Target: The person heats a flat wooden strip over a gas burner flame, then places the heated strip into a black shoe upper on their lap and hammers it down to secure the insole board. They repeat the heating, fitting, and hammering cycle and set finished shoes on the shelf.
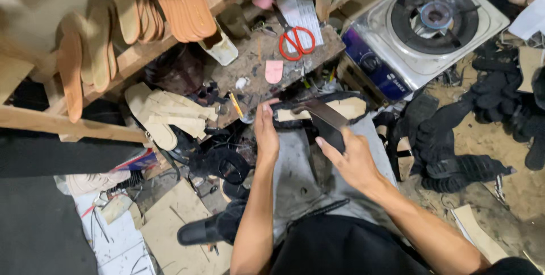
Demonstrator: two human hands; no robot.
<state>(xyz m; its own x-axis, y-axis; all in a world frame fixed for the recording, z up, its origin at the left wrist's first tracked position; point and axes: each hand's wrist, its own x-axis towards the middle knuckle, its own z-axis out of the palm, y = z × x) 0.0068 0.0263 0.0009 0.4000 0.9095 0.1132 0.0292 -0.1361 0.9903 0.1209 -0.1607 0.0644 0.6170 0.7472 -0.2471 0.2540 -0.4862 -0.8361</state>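
The left hand (265, 133) grips the near end of a sole (318, 109) held over the lap, just in front of the bench (267, 65). The right hand (352, 158) is closed on a knife (321, 113) whose wide blade lies across the sole. The sole is pale board with a dark edging folded over its rim; the edging seems to run most of the way round, though the blade hides part, so the trimming looks partly done. Red scissors (296, 42) lie on the bench, and a stove (426, 22) sits to the right.
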